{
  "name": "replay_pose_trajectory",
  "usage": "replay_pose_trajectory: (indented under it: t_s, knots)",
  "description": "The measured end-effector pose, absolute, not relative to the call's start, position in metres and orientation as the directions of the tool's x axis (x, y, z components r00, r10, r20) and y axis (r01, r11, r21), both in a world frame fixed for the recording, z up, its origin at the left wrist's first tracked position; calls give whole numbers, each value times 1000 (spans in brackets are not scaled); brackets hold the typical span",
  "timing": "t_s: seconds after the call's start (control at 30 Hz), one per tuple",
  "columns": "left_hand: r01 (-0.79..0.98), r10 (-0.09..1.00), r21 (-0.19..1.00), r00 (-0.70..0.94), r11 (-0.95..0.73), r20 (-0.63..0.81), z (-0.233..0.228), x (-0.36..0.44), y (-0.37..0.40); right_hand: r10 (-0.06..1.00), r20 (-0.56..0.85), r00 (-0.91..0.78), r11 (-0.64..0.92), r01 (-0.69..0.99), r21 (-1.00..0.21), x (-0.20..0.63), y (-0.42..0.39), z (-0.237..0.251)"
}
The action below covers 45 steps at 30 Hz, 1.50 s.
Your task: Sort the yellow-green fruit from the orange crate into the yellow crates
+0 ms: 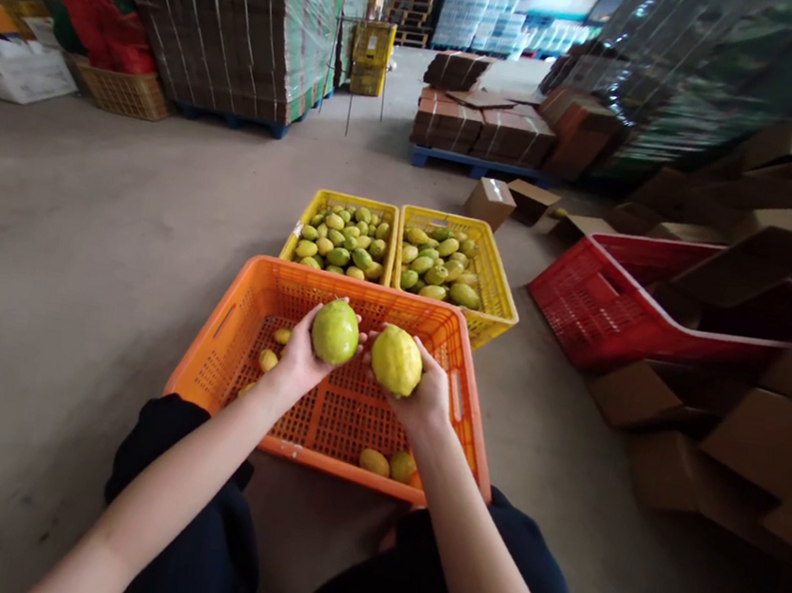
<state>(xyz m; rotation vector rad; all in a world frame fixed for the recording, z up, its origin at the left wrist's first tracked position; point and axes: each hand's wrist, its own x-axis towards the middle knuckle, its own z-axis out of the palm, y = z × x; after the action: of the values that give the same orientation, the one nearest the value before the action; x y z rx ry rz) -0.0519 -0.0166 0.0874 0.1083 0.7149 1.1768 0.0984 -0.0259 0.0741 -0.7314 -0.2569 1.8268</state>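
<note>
My left hand (307,351) is closed around a smooth green papaya (335,332), seen nearly end-on. In my right hand (428,388) rests a yellow, slightly lumpy papaya (396,360), with the fingers curled under and around it. Both hands are side by side above a large orange plastic crate (205,346), a small gap between the two fruits. Down in this crate, a few yellow fruits (268,360) lie along the left side. Two more yellowish fruits (374,461) are near its front right corner, and the slatted bottom shows between.
Just beyond stand two yellow crates (499,294) holding many green and yellow fruits. A red crate (593,299) with cardboard is at the right, beside a pile of open cartons (774,441). Wrapped pallet stacks (215,13) and flattened boxes (481,129) are farther back.
</note>
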Motion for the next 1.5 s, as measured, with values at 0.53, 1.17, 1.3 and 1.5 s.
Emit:
replay_pose_trajectory:
  t_s: [0.53, 1.17, 1.3, 1.5]
  knots:
    - [-853, 852, 325, 227, 408, -472, 95, -54, -23, 896, -424, -133, -347, -806, -479, 97, -27, 74]
    - [-908, 744, 50, 308, 416, -593, 85, -63, -15, 899, -418, -127, -313, -855, -414, 89, -21, 60]
    - [-893, 754, 156, 251, 422, -607, 85, -60, -15, 903, -410, -126, -309, -855, -417, 90, -21, 62]
    - [-861, 808, 313, 173, 401, -563, 85, -58, -17, 922, -375, -94, -279, -833, -478, 91, -23, 63]
